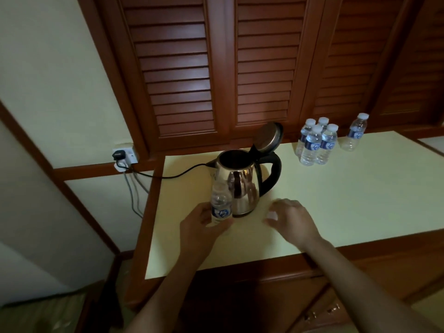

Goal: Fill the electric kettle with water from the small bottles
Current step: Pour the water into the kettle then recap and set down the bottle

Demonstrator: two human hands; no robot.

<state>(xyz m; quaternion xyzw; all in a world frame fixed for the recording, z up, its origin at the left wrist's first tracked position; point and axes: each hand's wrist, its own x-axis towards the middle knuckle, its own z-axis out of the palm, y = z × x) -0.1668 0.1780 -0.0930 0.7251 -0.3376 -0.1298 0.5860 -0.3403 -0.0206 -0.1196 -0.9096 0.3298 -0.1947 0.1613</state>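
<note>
Head view is showing an electric kettle (240, 186) of polished steel standing toward the back left corner of the desk (360, 200), its lid (268, 138) standing tipped up and back over the black handle. The kettle's mouth is gaping open, but the inside is showing only dark, so any water in it is not readable.

Just in front of the kettle, toward the left edge, the left hand (200, 227) is gripping a small bottle (220, 204), fingers curling round its lower part by the blue label. The bottle is standing upright; blur is hiding its top and how much water it is carrying. The right hand (292, 218) is hovering over the desk to the right of the kettle, fingers bent, pinching a small white cap (271, 215) at the fingertips.

Along the back edge, right of the kettle, four capped bottles (314, 145) are standing in a tight cluster, and a lone bottle (355, 133) is standing apart, further right.

A black cord (173, 174) is running from the kettle off the left edge to a wall socket (125, 155). Brown louvred doors (240, 68) are rising behind the pale desk, with cream wall at the left
</note>
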